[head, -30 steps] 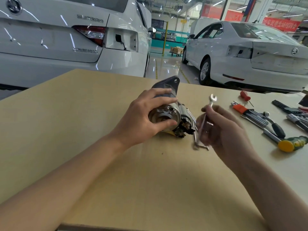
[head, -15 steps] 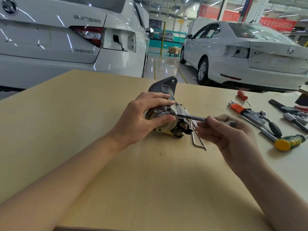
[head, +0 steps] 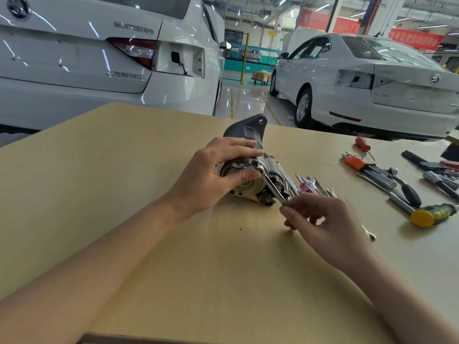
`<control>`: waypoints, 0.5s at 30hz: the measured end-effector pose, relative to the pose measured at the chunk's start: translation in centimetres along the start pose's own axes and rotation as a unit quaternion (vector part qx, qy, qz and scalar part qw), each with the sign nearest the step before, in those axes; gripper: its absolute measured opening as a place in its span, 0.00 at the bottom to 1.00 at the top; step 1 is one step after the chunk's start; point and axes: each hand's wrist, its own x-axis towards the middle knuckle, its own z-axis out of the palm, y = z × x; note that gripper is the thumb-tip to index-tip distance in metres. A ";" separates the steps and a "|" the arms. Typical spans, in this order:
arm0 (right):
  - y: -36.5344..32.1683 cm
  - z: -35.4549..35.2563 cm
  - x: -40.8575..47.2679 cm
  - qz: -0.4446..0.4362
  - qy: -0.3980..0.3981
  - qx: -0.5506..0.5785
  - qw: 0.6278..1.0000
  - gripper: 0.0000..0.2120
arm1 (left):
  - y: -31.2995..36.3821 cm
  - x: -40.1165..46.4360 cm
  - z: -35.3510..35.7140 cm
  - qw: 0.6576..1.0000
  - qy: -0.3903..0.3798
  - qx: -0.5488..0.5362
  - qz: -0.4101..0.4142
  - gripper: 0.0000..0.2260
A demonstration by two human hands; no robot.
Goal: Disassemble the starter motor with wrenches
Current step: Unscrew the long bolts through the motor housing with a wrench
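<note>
A starter motor (head: 250,170) lies on its side near the middle of a tan table (head: 124,194), its round metal end cap facing the camera and its dark grey mounting flange pointing away toward two parked white cars (head: 99,58). The left hand (head: 213,180) grips the motor's near end, fingers curled over the top and thumb pressed on the cap. A wrench (head: 269,183) sits with its head on a fastener at the cap's upper edge, its shaft slanting down and right to the right hand (head: 323,224), which pinches the handle's tip between thumb and fingers. The left palm hides much of the motor body; the small parts beneath the wrench are dark and hard to make out. Loose wrenches behind the right hand are partly covered by it. More tools (head: 387,177) lie to the right, some cut off by the frame edge.
</note>
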 end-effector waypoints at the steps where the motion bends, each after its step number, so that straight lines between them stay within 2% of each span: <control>1: 0.0 0.1 0.1 0.001 0.005 -0.008 1.000 0.06 | 0.1 0.0 0.0 1.000 0.001 -0.002 -0.004 0.15; 3: 0.1 0.0 0.3 0.021 0.016 0.029 0.999 0.07 | 0.2 0.0 0.0 1.000 0.003 -0.006 -0.012 0.14; 6: -0.4 -1.3 0.7 0.065 0.084 0.195 0.975 0.05 | 0.5 0.0 0.0 1.000 0.006 -0.008 -0.018 0.13; 8: -0.7 -2.0 1.2 0.091 0.121 0.309 0.939 0.07 | 0.7 -0.1 0.2 1.000 0.012 -0.014 -0.023 0.13; 11: -1.9 -2.0 2.9 0.089 0.102 0.490 0.861 0.02 | 0.9 -0.2 0.3 0.999 0.024 -0.021 -0.027 0.15; 12: -2.6 -1.9 3.5 0.075 0.092 0.517 0.848 0.01 | 0.9 -0.2 0.4 0.999 0.028 -0.016 -0.027 0.16; 13: -3.6 -1.7 4.2 0.055 0.082 0.516 0.851 0.01 | 0.8 -0.2 0.4 0.999 0.030 -0.012 -0.030 0.17; 15: -5.4 -0.9 5.2 -0.004 0.074 0.429 0.900 0.01 | 0.5 -0.2 0.6 0.999 0.035 -0.004 -0.040 0.22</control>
